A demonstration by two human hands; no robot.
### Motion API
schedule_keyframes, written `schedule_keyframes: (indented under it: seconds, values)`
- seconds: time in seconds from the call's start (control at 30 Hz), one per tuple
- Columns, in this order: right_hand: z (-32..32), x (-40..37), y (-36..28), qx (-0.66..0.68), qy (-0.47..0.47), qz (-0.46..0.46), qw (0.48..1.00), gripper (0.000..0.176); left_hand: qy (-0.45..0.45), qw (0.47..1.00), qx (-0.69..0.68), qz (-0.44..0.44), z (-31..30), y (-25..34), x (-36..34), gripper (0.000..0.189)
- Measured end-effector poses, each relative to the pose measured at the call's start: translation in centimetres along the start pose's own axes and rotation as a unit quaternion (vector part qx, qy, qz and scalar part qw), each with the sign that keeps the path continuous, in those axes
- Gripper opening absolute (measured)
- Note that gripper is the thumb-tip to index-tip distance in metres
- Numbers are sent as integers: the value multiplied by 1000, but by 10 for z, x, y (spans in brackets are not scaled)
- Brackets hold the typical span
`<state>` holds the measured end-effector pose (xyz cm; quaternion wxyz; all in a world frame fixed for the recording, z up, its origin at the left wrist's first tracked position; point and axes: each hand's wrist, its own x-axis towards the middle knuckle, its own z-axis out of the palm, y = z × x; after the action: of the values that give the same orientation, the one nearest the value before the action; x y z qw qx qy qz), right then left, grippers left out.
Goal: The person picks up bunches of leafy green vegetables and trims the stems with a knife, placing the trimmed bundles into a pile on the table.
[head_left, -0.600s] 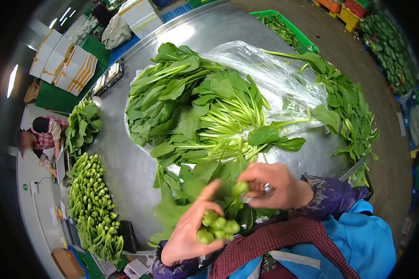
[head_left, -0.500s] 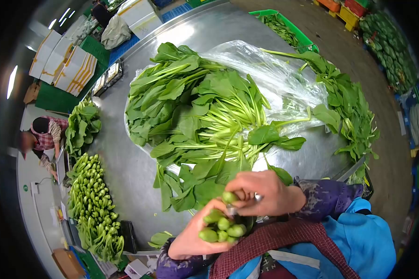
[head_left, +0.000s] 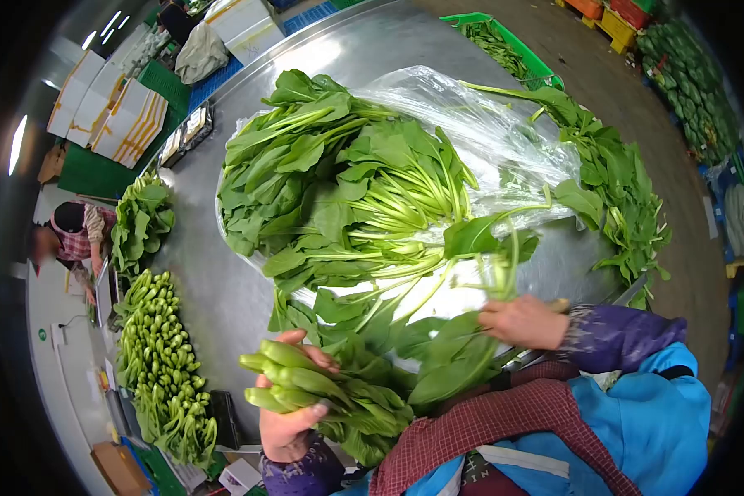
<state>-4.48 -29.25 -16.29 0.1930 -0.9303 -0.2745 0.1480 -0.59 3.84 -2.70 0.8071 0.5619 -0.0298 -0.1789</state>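
Observation:
My left hand (head_left: 293,397) is closed round a bunch of leafy greens (head_left: 285,376), its pale cut stem ends pointing left and its leaves towards my apron. To the right, my right hand (head_left: 525,322) is closed on a leafy green stalk (head_left: 455,368); the broad leaf hangs below the fingers and blurred stems show above them. A small tan end pokes out behind this hand, too little to name. Just beyond both hands lies a large heap of loose greens (head_left: 397,215) on a clear plastic bag (head_left: 504,140).
The metal table (head_left: 240,331) carries a pile of trimmed bunches (head_left: 157,339) at left and leaves (head_left: 624,198) along its right edge. A green crate (head_left: 546,81) stands beyond. White foam boxes (head_left: 128,124) are stacked at far left, where another person (head_left: 78,231) works.
My left hand has moved left with the bunch, turning its stem ends leftward. My right hand has gone from above the bunch to the right and is now on a leafy stalk.

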Motion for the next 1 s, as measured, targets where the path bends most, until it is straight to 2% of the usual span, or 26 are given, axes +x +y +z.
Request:
schedule_keyframes:
  seconds: [0.07,0.13,0.17,0.23,0.3,0.37,0.4,0.47,0.5,0.57,0.6,0.67,0.77,0.83,0.9,0.93,0.97,1.0]
  values:
    - [-29,-18,8,-18,-9,37,999,22,58,997,47,17,-2,4,-3,72]
    - [-57,-26,15,-85,-29,128,988,21,68,995,62,23,2,3,-1,68]
    - [-64,-22,14,-84,-28,130,988,21,80,993,79,29,3,4,0,64]
    - [-74,0,1,37,164,36,985,17,82,991,106,31,8,3,0,61]
    - [-69,34,-9,99,190,13,977,9,84,987,133,34,14,3,1,58]
    - [-50,75,-2,31,190,32,981,4,55,979,193,36,20,5,1,56]
    - [-34,91,3,33,193,32,980,4,43,975,213,41,21,5,0,57]
    - [-11,113,11,-67,192,70,977,7,46,967,250,25,25,9,-5,58]
    - [-11,113,11,-66,192,68,977,7,49,958,282,10,28,11,-8,58]
    - [-17,109,14,24,187,28,982,16,78,961,264,6,32,8,-9,55]
    - [-24,106,11,81,191,17,978,22,66,944,322,9,29,3,-9,53]
    - [-44,96,-3,118,181,32,976,22,51,886,461,25,32,-3,-5,46]
    - [-70,83,-25,184,187,37,964,21,-29,800,577,162,46,-19,10,52]
    - [-78,76,-36,233,237,-43,942,22,-49,740,639,206,58,-24,17,55]
    - [-87,68,-49,248,233,-69,938,25,-93,669,708,204,70,-22,23,60]
    - [-92,63,-54,324,195,-41,925,27,-92,668,710,205,69,-25,24,60]
    - [-95,61,-56,397,156,-12,904,29,-106,702,676,197,65,-32,26,61]
    - [-96,60,-55,418,190,-10,888,33,-121,735,640,189,63,-35,27,61]
